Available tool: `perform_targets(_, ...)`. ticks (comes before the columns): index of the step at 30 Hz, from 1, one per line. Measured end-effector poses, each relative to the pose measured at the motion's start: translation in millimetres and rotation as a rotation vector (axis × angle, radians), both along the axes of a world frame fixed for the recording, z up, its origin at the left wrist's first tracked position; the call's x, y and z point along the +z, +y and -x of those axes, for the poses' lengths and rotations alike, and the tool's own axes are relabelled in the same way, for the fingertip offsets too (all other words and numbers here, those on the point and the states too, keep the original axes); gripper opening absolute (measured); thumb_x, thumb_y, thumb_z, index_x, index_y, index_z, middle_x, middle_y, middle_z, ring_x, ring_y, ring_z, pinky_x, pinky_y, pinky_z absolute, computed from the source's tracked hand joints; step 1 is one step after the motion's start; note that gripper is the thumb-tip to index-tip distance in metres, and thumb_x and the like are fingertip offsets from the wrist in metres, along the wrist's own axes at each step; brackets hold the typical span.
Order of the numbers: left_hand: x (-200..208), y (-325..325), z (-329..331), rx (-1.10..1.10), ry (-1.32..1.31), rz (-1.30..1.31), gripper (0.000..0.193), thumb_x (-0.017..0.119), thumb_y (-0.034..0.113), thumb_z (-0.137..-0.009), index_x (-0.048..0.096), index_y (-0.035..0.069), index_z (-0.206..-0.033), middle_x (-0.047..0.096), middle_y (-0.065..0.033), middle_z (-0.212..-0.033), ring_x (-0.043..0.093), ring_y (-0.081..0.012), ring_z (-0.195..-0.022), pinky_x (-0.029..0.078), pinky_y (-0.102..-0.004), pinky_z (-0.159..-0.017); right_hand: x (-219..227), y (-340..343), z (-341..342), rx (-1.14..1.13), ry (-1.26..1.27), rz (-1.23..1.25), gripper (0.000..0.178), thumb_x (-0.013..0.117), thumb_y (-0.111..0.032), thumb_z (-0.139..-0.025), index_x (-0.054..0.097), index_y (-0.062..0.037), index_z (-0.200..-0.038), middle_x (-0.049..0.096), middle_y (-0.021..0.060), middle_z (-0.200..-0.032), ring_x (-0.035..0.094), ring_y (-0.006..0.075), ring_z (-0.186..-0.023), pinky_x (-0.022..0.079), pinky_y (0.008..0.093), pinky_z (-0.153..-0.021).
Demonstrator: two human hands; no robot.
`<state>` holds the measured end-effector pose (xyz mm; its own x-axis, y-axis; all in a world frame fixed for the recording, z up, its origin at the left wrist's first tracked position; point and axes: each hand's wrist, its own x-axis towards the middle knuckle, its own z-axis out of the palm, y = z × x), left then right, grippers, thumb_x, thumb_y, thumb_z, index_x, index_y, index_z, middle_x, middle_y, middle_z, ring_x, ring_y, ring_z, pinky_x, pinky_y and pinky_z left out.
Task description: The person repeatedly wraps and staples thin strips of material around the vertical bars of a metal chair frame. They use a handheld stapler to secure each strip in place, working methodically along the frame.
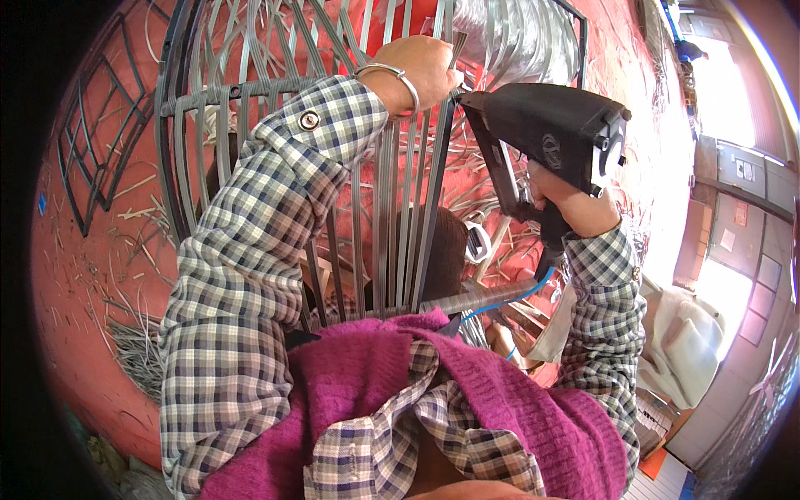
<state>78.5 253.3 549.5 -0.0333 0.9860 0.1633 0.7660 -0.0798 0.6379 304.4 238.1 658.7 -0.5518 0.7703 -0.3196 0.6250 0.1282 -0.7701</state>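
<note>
A dark metal furniture frame (167, 125) stands in front of me, with long grey flat strips (385, 217) stretched across it. My left hand (421, 71) is closed at the frame's upper middle, pinching the end of a grey strip against a bar. From the right, my right hand (579, 200) grips the handle of a black air-powered staple gun (533, 117). Its nose meets the bar right beside my left fingertips. A blue air hose (512, 298) runs below the gun. What lies under my left palm is hidden.
Loose strip scraps litter the red floor (92, 317), and a bundle of grey strips (137, 354) lies at the left. Another dark frame (104, 125) rests at the far left. Clear plastic wrap (525, 37) shows behind the frame. At right sits a pale padded sack-like item (679, 342).
</note>
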Motion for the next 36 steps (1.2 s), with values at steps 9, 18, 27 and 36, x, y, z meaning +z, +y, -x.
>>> perform_targets(9, 4.6, 2.9, 5.6, -0.078, 0.063, 0.160, 0.037, 0.051, 0.034, -0.082, 0.064, 0.000, -0.085, 0.064, -0.0198, -0.083, 0.062, -0.0353, -0.080, 0.049, -0.0450, -0.074, 10.2, 6.4, 18.0, 0.262, 0.033, -0.296, 0.020, 0.066, -0.015, -0.080, 0.059, -0.0010, -0.093, 0.057, 0.0020, -0.065, 0.053, 0.0105, -0.052, 0.043, 0.0271, -0.048)
perform_targets(18, -3.6, 4.6, 11.2, -0.147, 0.139, 0.306, 0.072, 0.035, 0.068, -0.086, 0.063, 0.006, -0.061, 0.058, -0.0129, -0.057, 0.059, -0.0315, -0.058, 0.044, -0.0440, -0.060, 39.8, -47.9, -129.5, 0.441, -0.386, -0.837, 0.017, 0.058, -0.013, -0.086, 0.065, -0.0103, -0.101, 0.062, 0.0028, -0.072, 0.059, 0.0184, -0.067, 0.046, 0.0280, -0.064)
perform_targets(27, 28.9, 0.8, 4.7, -0.083, 0.185, 0.150, 0.066, 0.048, 0.060, -0.085, 0.056, 0.001, -0.058, 0.052, -0.0193, -0.055, 0.053, -0.0371, -0.054, 0.041, -0.0453, -0.054, -70.5, -83.9, -392.2, -0.848, -0.911, -0.376, 0.044, 0.068, -0.024, -0.070, 0.057, -0.0067, -0.110, 0.065, 0.0205, -0.095, 0.061, 0.0383, -0.093, 0.047, 0.0449, -0.081)
perform_targets(36, 90.6, 4.0, -24.2, -0.174, 0.356, 0.084, 0.046, 0.046, 0.052, -0.089, 0.070, 0.013, -0.084, 0.061, -0.0143, -0.064, 0.060, -0.0325, -0.062, 0.047, -0.0420, -0.056, -111.4, 17.0, -453.6, -0.807, -1.319, -0.368, 0.061, 0.071, -0.025, -0.076, 0.045, -0.0108, -0.129, 0.049, 0.0125, -0.126, 0.051, 0.0313, -0.113, 0.041, 0.0417, -0.096)
